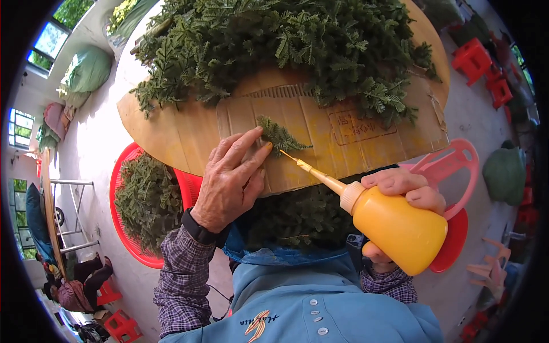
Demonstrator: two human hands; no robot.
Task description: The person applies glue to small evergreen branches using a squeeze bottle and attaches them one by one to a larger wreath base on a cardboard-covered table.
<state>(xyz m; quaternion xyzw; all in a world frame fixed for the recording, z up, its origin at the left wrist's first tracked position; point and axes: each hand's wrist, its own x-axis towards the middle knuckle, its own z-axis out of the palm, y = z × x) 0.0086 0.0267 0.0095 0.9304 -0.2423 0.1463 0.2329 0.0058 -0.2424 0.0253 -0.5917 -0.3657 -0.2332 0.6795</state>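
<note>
A small green fir sprig (279, 134) lies on the flat cardboard sheet (240, 117), and the fingertips of my left hand (231, 171) pinch its left end. My right hand (409, 191) is wrapped round a squeeze bottle (400, 228) filled with yellow liquid. The bottle is tilted, and its long narrow nozzle (320, 176) points left at the sprig, with the fine tip at or very near its lower edge. Yellow smears mark the nozzle and my left fingertip.
A large heap of fir sprigs (274, 46) covers the far part of the round table (154, 137). More greenery fills a red basket (117, 188) at the left and lies dark below the cardboard. A pink chair (472, 160) stands at the right.
</note>
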